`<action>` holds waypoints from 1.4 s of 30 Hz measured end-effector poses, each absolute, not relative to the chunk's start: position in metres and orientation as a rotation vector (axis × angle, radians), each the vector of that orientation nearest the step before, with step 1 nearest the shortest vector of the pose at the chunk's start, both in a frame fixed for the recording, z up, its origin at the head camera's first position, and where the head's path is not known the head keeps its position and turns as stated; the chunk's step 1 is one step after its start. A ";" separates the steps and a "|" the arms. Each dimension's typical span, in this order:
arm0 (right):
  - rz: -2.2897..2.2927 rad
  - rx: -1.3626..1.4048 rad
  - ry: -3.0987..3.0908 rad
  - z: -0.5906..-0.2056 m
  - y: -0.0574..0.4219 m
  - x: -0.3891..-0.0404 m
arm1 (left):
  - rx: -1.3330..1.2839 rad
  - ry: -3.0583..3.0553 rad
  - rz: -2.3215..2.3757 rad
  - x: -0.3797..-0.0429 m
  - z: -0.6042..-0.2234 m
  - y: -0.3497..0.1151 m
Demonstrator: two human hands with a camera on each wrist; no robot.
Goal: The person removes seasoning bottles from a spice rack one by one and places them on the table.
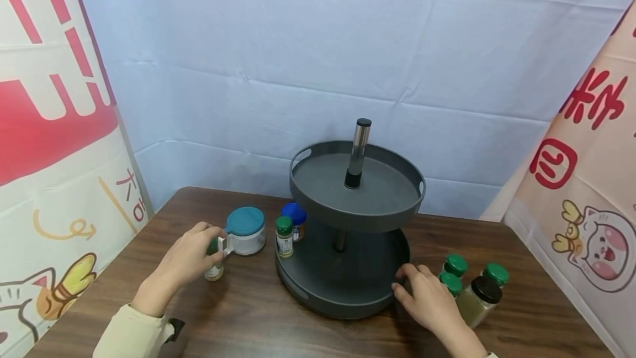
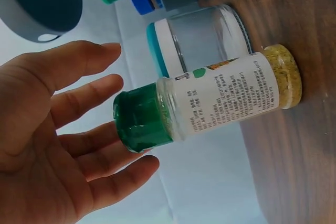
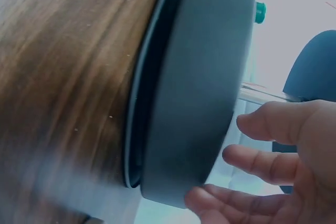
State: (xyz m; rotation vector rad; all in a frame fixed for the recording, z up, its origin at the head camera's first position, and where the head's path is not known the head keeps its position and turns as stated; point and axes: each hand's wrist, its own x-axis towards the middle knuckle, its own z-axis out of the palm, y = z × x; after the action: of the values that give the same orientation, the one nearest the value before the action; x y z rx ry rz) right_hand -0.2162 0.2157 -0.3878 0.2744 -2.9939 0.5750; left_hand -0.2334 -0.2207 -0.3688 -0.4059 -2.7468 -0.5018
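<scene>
A glass spice jar (image 2: pixel 226 94) with a green cap and yellowish contents stands upright on the table at the left. My left hand (image 1: pixel 185 256) is at its cap, the thumb and fingers spread around it without closing. Just behind that jar is a clear container (image 1: pixel 248 239) with a teal lid. My right hand (image 1: pixel 428 298) is at the right rim of the dark grey two-tier turntable's lower tray (image 1: pixel 334 307), fingers loosely bent; contact with the rim cannot be made out for certain. On that tray's left side are a green-capped jar (image 1: pixel 285 239) and a blue-lidded jar (image 1: pixel 296 217).
Right of my right hand stand several jars: green-capped ones (image 1: pixel 496 274) and a larger black-capped one (image 1: pixel 478 298). The turntable's upper tray (image 1: pixel 318 181) overhangs the lower one, with a metal post (image 1: pixel 359 151) rising through it. Cloth sheets (image 1: pixel 258 70) hang around the wooden table (image 1: pixel 238 314).
</scene>
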 end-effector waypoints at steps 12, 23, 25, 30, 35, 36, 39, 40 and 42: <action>0.533 0.289 -3.061 -0.376 0.215 -0.210 | -0.521 -2.730 -0.421 -0.223 -0.357 -0.208; 0.525 0.315 -3.054 -0.375 0.211 -0.211 | -0.547 -2.724 -0.403 -0.225 -0.359 -0.206; 0.528 0.329 -3.052 -0.375 0.209 -0.210 | -0.571 -2.708 -0.399 -0.226 -0.360 -0.204; 0.534 0.386 -3.042 -0.375 0.201 -0.211 | -0.632 -2.677 -0.387 -0.227 -0.363 -0.198; 0.479 0.435 -3.025 -0.374 0.193 -0.210 | -0.703 -2.636 -0.380 -0.229 -0.368 -0.192; 0.476 0.443 -3.022 -0.374 0.191 -0.209 | -0.710 -2.633 -0.382 -0.229 -0.369 -0.191; 0.500 0.479 -3.017 -0.374 0.186 -0.208 | -0.728 -2.629 -0.390 -0.231 -0.371 -0.188; 0.519 0.496 -3.015 -0.374 0.184 -0.208 | -0.732 -2.632 -0.393 -0.232 -0.372 -0.187; 0.546 0.533 -3.005 -0.375 0.181 -0.207 | -0.741 -2.642 -0.404 -0.233 -0.373 -0.184</action>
State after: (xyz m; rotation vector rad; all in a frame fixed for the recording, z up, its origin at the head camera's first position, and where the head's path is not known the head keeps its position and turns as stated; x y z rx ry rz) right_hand -0.2069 0.1810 -0.3749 0.5326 -3.0054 0.5462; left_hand -0.2328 -0.1844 -0.3733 -0.7411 -2.6424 -0.4040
